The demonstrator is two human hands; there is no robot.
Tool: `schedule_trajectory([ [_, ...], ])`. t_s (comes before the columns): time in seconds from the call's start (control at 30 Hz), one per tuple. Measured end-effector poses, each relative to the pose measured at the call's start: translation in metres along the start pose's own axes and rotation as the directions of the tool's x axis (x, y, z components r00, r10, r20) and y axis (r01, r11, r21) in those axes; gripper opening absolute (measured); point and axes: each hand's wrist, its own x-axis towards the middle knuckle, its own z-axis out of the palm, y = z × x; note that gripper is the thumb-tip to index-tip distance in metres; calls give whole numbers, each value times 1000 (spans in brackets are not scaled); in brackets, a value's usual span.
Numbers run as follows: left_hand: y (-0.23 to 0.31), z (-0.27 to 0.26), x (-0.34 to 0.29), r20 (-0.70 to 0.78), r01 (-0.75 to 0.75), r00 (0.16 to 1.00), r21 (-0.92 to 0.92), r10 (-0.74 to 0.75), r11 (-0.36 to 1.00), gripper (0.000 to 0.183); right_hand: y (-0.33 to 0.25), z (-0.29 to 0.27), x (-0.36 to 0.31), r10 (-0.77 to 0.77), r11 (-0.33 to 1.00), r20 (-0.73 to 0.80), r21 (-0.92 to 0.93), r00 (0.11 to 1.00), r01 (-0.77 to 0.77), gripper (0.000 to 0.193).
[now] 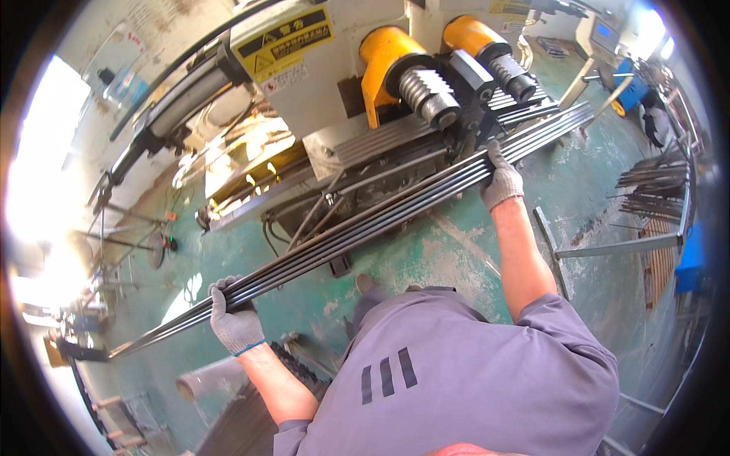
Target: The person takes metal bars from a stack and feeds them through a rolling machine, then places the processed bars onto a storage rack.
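Observation:
Several long, slim metal bars (372,220) lie side by side across my front, slanting from the lower left up to the upper right. My left hand (237,328), in a grey knit glove, is closed around the bundle towards its left end. Higher up, my right hand (503,182), gloved alike, grips the same bars nearer their right end. Just beyond the bars stands a pale machine (350,45) with two orange housings (391,53), each with a ribbed metal roller (430,99) at its front. Parts of my fingers are hidden behind the bars.
At the right, a metal rack holds a stack of dark bars (654,186), with a steel frame (620,245) low beside it. A thick tube (217,378) lies at the lower left near a dark pile. A control panel (603,32) stands at the far right.

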Motion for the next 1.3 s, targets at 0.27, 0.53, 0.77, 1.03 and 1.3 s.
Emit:
schedule_trajectory([
  [0.27,-57,31,114,-80,191,977,-90,-198,977,14,20,57,55,79,975,81,-213,994,-60,31],
  [0.53,-127,97,133,-41,345,937,-31,-346,938,14,52,71,58,-15,890,168,-447,986,89,38],
  [0.77,-167,125,138,36,504,863,-112,-504,856,21,84,59,109,-228,831,73,-505,971,233,33],
  [1.03,-136,64,179,-68,216,974,-14,-217,976,37,67,75,64,-209,900,-30,-397,977,180,47],
  [1.3,-207,147,123,14,380,925,-80,-380,921,27,66,47,52,-119,943,-55,-319,991,96,42],
])
